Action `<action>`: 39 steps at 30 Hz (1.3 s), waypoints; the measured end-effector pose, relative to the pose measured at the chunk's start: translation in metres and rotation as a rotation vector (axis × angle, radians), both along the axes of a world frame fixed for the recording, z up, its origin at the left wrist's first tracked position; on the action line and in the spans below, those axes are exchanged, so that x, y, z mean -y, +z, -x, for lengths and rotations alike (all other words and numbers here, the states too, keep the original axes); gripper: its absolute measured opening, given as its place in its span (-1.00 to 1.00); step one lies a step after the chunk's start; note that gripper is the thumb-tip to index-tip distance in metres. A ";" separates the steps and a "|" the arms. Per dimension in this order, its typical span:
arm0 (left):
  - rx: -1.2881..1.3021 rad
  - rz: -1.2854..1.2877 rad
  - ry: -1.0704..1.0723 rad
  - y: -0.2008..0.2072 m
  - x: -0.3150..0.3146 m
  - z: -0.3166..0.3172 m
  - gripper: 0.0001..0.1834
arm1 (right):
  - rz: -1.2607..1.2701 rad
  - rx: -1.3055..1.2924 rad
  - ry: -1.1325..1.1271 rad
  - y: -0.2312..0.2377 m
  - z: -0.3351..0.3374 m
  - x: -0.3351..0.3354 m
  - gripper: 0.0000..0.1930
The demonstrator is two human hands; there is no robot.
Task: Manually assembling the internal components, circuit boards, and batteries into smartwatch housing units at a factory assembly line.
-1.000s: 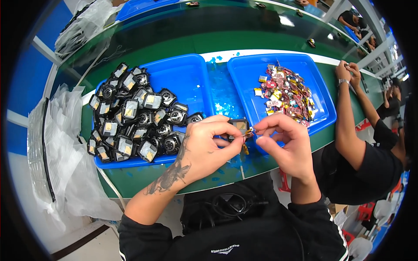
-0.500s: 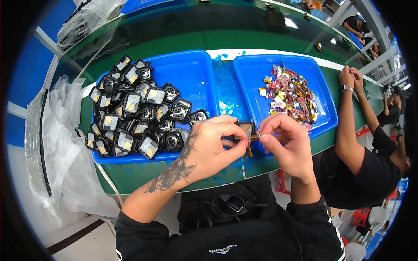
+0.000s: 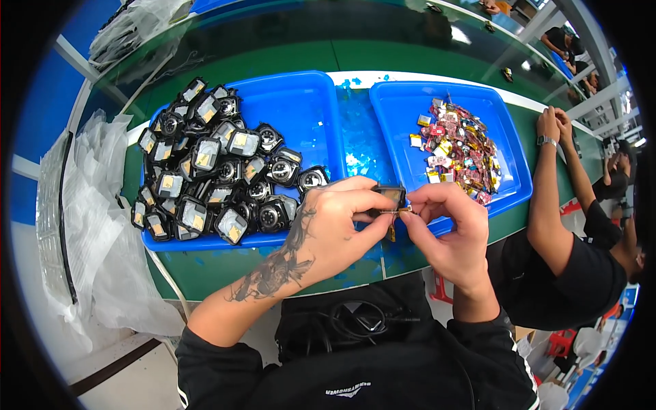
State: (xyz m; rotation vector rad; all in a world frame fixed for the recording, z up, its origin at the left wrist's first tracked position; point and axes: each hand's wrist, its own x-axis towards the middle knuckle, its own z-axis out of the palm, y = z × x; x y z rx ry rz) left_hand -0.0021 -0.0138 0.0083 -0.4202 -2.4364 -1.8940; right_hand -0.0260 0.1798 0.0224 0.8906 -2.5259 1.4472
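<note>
My left hand (image 3: 342,215) is closed round the edge of a dark, square smartwatch part (image 3: 391,195), with fingers and thumb pinching it. From its lower side hangs a short yellow-brown strip (image 3: 391,234). Against it, the thumb and forefinger of my right hand (image 3: 452,229) pinch a tiny piece (image 3: 408,209), mostly hidden by the fingertips; it looks like the end of a thin flex strip. To the left, a heap of black smartwatch cases (image 3: 205,156) fills much of a blue tray (image 3: 301,78). Small battery-like pieces, red, yellow and silver, form a pile (image 3: 459,143) at right.
That pile lies in a second blue tray (image 3: 514,147). Blue film scraps (image 3: 359,137) litter the green table (image 3: 225,266) between the trays. At right a co-worker's forearms (image 3: 544,178) rest near the tray. Plastic sheeting (image 3: 102,225) hangs on the left.
Both hands stay together, with small finger shifts. The smartwatch part has tipped up slightly and shows more of its face. The view has shifted a little.
</note>
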 end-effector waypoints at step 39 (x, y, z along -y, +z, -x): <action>-0.015 -0.309 0.133 0.000 -0.008 0.001 -0.57 | 0.405 0.590 0.049 0.001 0.034 0.017 -0.63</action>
